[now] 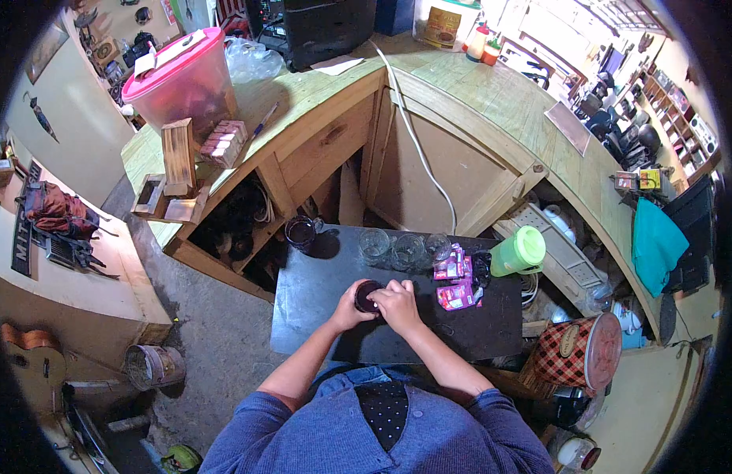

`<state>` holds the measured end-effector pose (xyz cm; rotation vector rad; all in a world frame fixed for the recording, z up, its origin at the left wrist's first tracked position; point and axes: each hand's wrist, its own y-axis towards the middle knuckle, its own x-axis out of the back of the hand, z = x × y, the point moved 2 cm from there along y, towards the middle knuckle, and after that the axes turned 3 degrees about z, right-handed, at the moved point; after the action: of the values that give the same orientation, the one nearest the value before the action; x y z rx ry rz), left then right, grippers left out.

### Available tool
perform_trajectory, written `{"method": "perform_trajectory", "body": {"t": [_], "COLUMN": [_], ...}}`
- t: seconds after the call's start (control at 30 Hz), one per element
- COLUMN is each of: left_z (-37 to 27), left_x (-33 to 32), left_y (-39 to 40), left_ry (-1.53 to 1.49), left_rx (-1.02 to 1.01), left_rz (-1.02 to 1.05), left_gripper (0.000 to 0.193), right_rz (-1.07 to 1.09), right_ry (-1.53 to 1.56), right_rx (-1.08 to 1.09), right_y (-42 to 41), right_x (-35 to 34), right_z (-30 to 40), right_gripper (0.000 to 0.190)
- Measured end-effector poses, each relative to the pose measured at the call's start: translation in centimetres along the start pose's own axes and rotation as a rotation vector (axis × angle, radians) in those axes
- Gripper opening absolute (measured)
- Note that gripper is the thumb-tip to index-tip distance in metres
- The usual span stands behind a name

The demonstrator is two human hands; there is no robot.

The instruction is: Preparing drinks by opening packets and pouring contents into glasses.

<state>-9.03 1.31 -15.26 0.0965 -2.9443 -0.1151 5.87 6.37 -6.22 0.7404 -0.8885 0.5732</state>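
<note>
My left hand (349, 309) is wrapped around a glass of dark liquid (366, 296) near the middle of the black tabletop (307, 296). The fingers of my right hand (397, 303) are bunched over the glass's rim; whether they pinch something small there is hidden. Beyond my hands stand several clear glasses (408, 250) in a row. A second dark-filled glass (300, 231) is at the far left corner. Pink and purple sachets (455, 296) lie right of my right hand, beside a black plastic bag (481, 268). At the far right stands a green lidded pitcher (523, 249).
A wooden counter (490, 112) wraps around the far side, with a pink-lidded bucket (185, 83) and a wooden box (177, 172) on its left part. A white cable (422, 148) hangs down to the tabletop's far edge. A checkered container (570, 351) stands at the right.
</note>
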Motion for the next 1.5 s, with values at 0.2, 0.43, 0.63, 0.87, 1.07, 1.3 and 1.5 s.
{"method": "perform_trajectory", "body": {"t": [0.2, 0.43, 0.63, 0.87, 1.07, 1.3, 1.5], "left_z": [0.6, 0.7, 0.2, 0.3, 0.9, 0.9, 0.5], "left_x": [0.2, 0.2, 0.3, 0.2, 0.3, 0.1, 0.3], "left_y": [0.4, 0.6, 0.5, 0.6, 0.5, 0.7, 0.4], "left_ry": [-0.042, -0.022, -0.026, -0.048, -0.054, -0.03, -0.042], "left_rx": [-0.003, -0.004, 0.002, 0.003, 0.043, 0.054, 0.042], "left_rz": [0.087, 0.097, 0.094, 0.1, 0.118, 0.117, 0.117], "left_gripper": [0.082, 0.085, 0.084, 0.084, 0.085, 0.087, 0.088], "right_rz": [0.211, 0.01, 0.108, 0.112, 0.075, 0.159, 0.116], "right_ry": [-0.134, 0.036, -0.073, 0.182, -0.061, 0.227, 0.015], "right_rx": [-0.067, -0.052, -0.014, -0.03, 0.016, -0.018, 0.038], "right_y": [0.3, -0.4, 0.4, 0.1, 0.2, 0.5, 1.0], "right_x": [0.7, -0.5, 0.8, -0.2, 0.6, 0.2, 1.6], "right_z": [0.2, 0.0, -0.3, -0.6, -0.6, -1.6, -1.8], "right_gripper": [0.008, 0.009, 0.011, 0.009, 0.01, 0.009, 0.009]}}
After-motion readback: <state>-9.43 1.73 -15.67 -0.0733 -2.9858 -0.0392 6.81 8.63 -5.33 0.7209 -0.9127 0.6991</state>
